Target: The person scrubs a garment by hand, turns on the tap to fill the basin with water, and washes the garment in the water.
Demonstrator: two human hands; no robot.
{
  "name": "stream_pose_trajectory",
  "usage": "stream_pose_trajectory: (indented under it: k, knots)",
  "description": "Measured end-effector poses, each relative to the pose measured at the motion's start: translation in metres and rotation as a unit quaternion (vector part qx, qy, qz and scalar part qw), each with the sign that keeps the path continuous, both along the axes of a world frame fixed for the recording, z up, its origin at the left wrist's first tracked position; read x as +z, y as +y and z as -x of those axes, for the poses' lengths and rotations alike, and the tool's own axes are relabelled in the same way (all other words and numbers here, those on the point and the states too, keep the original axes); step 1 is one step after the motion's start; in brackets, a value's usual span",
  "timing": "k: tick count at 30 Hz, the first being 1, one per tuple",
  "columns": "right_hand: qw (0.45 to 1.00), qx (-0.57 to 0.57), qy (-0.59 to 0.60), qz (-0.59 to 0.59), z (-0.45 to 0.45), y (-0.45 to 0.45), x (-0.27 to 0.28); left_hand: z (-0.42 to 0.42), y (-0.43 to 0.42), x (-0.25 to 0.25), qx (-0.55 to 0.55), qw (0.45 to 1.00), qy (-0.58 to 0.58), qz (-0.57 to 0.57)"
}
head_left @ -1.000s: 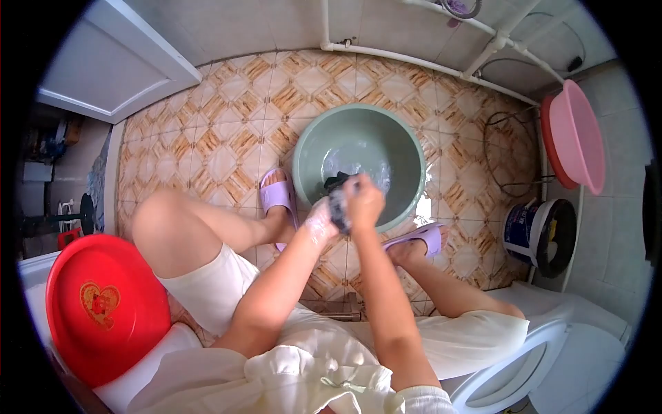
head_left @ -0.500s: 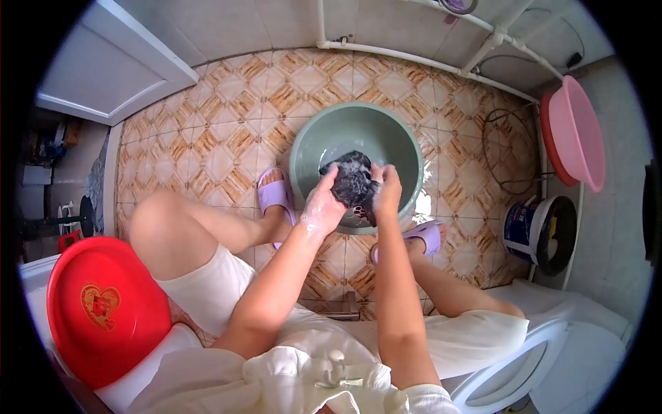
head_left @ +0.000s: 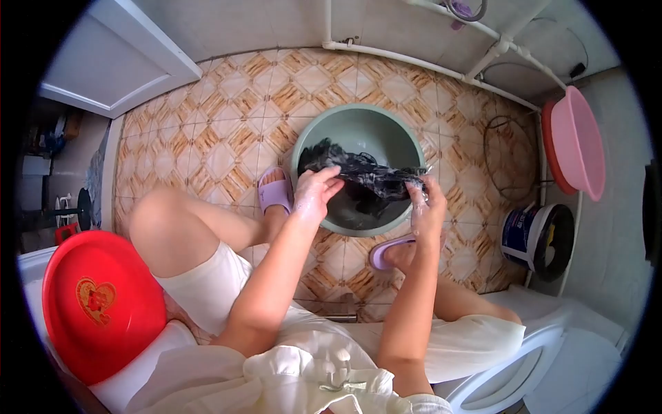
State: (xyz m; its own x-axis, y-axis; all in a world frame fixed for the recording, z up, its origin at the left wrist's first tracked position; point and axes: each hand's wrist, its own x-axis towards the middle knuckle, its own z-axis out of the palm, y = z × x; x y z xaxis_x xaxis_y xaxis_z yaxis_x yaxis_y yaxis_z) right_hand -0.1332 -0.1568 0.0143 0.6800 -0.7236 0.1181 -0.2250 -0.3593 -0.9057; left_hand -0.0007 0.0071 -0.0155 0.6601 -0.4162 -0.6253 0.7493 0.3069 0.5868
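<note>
A wet black cloth (head_left: 372,181) with white suds is stretched sideways over the green basin (head_left: 359,112); what kind of garment it is, I cannot tell. My left hand (head_left: 317,192) is closed on its left part, and bunched fabric spreads beyond the fingers toward the basin's left wall. At the right rim, my right hand (head_left: 428,200) pinches the other end. Foam clings to both hands and wrists. Below the stretched cloth, dark water or more dark fabric lies in the basin; which, I cannot make out.
Purple slippers (head_left: 276,191) flank the basin on the tiled floor (head_left: 221,155). A red basin (head_left: 103,310) sits at lower left. On the right are a pink basin (head_left: 579,145) and a paint bucket (head_left: 534,238). White pipes (head_left: 427,64) run along the wall.
My hands have moved apart, the right one outward to the basin's right rim. The cloth, bunched between them before, is now drawn out into a long strip.
</note>
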Motion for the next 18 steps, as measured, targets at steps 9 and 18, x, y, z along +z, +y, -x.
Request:
stream_pose_trajectory:
  k: [9, 18]
  knots:
    - [0.993, 0.090, 0.080, 0.019, -0.014, 0.009, 0.050, 0.007, -0.008, 0.004, -0.399, 0.841, -0.284, -0.230]
    - [0.936, 0.188, 0.261, 0.144, -0.016, -0.015, 0.092, 0.017, -0.001, -0.020, -0.305, 0.773, -0.437, -0.344]
